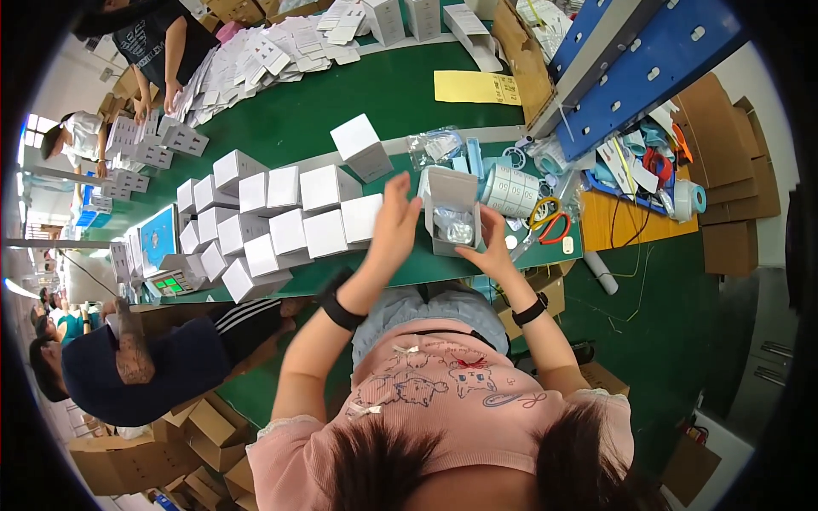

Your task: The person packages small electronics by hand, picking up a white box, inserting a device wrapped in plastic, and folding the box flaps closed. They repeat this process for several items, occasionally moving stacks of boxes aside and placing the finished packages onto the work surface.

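An open white box (pixel 440 186) stands before me at the table's near edge, its flap raised at the back. Inside it lies something wrapped in clear plastic (pixel 456 226), whose kind I cannot make out. My right hand (pixel 492 248) grips the box's right near corner, with the thumb along the front rim. My left hand (pixel 395 223) is raised just left of the box, fingers stretched out and holding nothing. Close behind that hand is a closed white box (pixel 363 218), the end of a group of white boxes (pixel 287 232).
One white box (pixel 360 146) stands farther back. To the right lie a roll of labels (pixel 511 189), yellow-handled scissors (pixel 544 213), red-handled pliers (pixel 555 230) and a blue tray (pixel 626 192). A blue perforated post (pixel 648 68) rises there. Co-workers sit and stand at left, near a scale (pixel 173 284).
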